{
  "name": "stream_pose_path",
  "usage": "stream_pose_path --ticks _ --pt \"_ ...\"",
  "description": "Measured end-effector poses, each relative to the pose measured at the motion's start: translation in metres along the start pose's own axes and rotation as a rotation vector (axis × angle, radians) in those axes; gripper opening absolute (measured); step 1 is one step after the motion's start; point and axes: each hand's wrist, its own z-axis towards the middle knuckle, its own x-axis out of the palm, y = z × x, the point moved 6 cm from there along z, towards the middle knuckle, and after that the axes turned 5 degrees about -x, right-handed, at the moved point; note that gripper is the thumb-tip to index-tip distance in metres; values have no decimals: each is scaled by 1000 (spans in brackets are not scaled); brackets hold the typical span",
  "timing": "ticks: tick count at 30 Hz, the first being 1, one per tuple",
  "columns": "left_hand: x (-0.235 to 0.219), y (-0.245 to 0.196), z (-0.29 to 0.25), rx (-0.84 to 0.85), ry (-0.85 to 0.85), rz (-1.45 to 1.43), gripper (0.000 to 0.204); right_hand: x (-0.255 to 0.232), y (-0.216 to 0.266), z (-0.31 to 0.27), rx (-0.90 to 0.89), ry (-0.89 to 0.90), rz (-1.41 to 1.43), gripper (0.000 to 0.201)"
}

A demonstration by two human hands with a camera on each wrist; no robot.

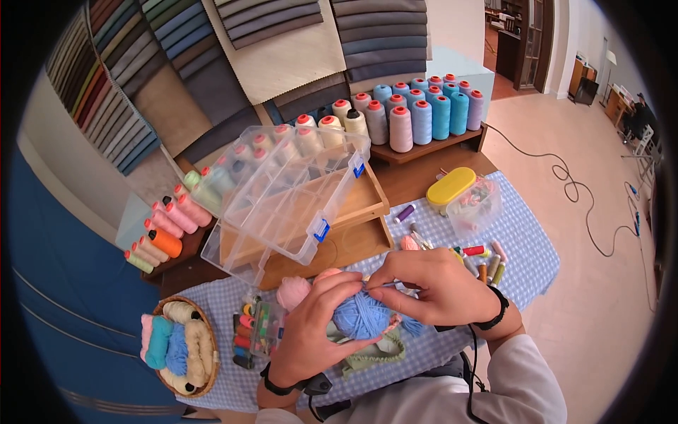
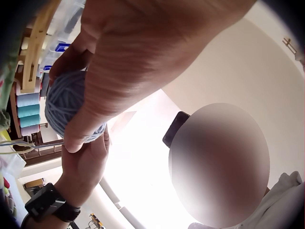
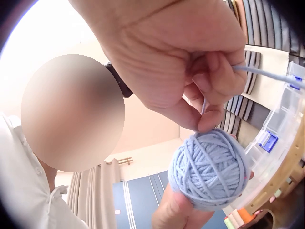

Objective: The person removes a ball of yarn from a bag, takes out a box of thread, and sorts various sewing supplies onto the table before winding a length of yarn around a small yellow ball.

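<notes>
A ball of light blue yarn (image 1: 361, 318) is held over the checked tablecloth by my left hand (image 1: 308, 338), fingers and thumb curled round its sides. At the top of the ball, my right hand (image 1: 439, 286) pinches a blue yarn strand (image 3: 267, 74) between thumb and fingertips. The right wrist view shows the strand running from those fingers off to the side, with the wound ball (image 3: 209, 169) just below them. Beyond my left fingers lies a pink yarn ball (image 1: 292, 292). Green gathered fabric (image 1: 374, 355) lies under the hands, partly hidden by them.
A clear divided plastic box (image 1: 282, 205) leans over a wooden rack (image 1: 371, 185) at the back. Thread cones (image 1: 401, 129) line the shelves. Left stands a wicker basket (image 1: 213, 353) of skeins; right are a yellow-lidded container (image 1: 452, 185) and loose small spools (image 1: 476, 251).
</notes>
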Motion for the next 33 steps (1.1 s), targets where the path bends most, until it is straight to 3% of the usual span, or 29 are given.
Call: stream_pose_path --ticks 5,13,25,27,31,33 --pt "2 2 -4 22 -87 27 81 3 7 -5 -42 4 -83 9" --pt "0 0 -6 69 -185 119 81 5 22 -6 -285 -107 -191 16" --pt "-2 3 -7 18 -177 93 78 12 29 -9 -350 -141 -266 18" --pt "0 6 -9 95 -182 -55 79 11 29 -10 -344 -140 -259 18" --pt "0 4 -8 94 -173 -67 78 11 30 -10 -345 -142 -252 18" --pt "0 3 -7 77 -186 -69 70 12 30 -10 -354 -148 -261 18"
